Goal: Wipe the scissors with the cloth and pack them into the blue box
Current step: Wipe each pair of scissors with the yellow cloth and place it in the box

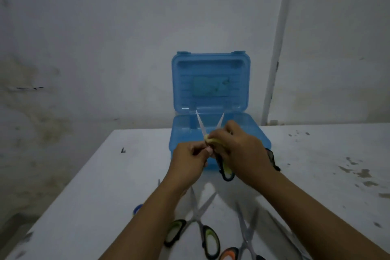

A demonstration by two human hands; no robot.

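Two hands met at mid-frame: the left hand [187,157] pinched the open scissors [211,133], the right hand [242,150] gripped the yellow cloth [213,141] against a blade. Blue box [215,129] waited open behind; wiping away from the edge looked wisest.

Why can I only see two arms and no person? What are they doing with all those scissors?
The camera sits on the person's head and looks down, so you see only their own arms. The left hand pinches an opened pair of scissors, blades pointing up. The right hand rubs them with a yellow cloth near where the blades cross. Behind stands a blue box with its lid up, on a white table. Nearer you lie more scissors: a green-handled pair and an orange-handled pair, both open. They wait to be wiped and packed.
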